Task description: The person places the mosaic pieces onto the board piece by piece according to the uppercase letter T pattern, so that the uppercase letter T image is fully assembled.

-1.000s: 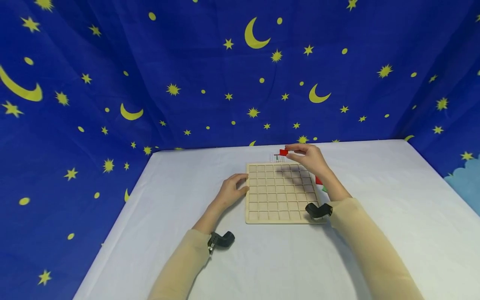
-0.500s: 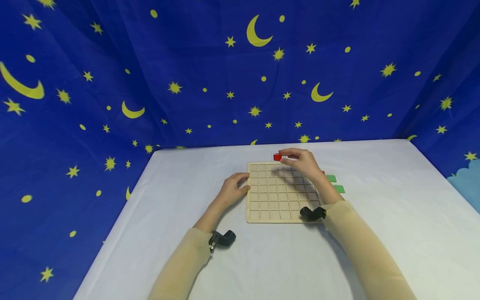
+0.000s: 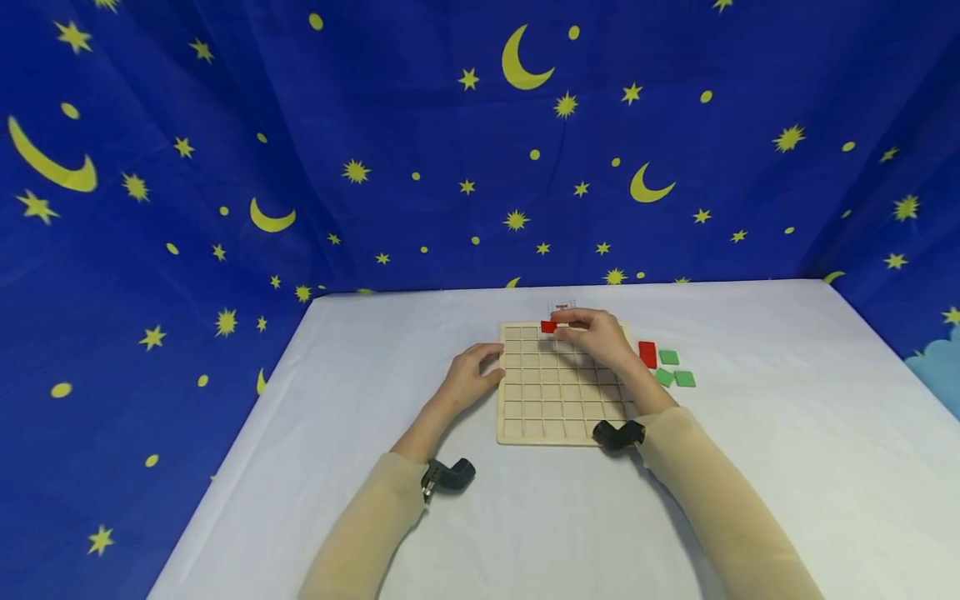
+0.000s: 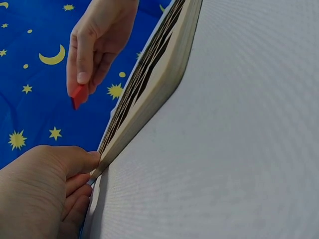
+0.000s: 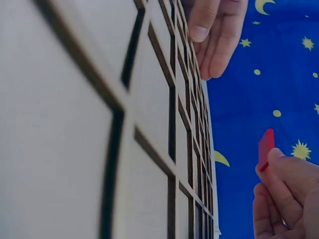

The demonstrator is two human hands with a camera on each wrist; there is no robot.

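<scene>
A square wooden grid board [image 3: 555,408] lies on the white table. My left hand [image 3: 465,382] holds the board's left edge; in the left wrist view its thumb [image 4: 79,160] lies on the rim and the fingers bend beside it. Over the board's far side, my right hand [image 3: 603,340] pinches a small red tile [image 3: 549,327] between thumb and fingertips. In the right wrist view the red tile [image 5: 266,149] is raised off the grid, tilted, its lower end between the fingertips. The part of the board under the right hand and forearm is hidden.
Right of the board lie a red piece [image 3: 647,355] and several green tiles [image 3: 669,357]. Beyond the far edge is a small printed grid card [image 3: 561,307], partly covered by the right hand. A blue star-patterned cloth [image 3: 420,150] hangs behind the table.
My right hand has carried the red tile left and nearer, from beyond the board to over its far row. More red and green pieces now show at the right. The left hand stays put.
</scene>
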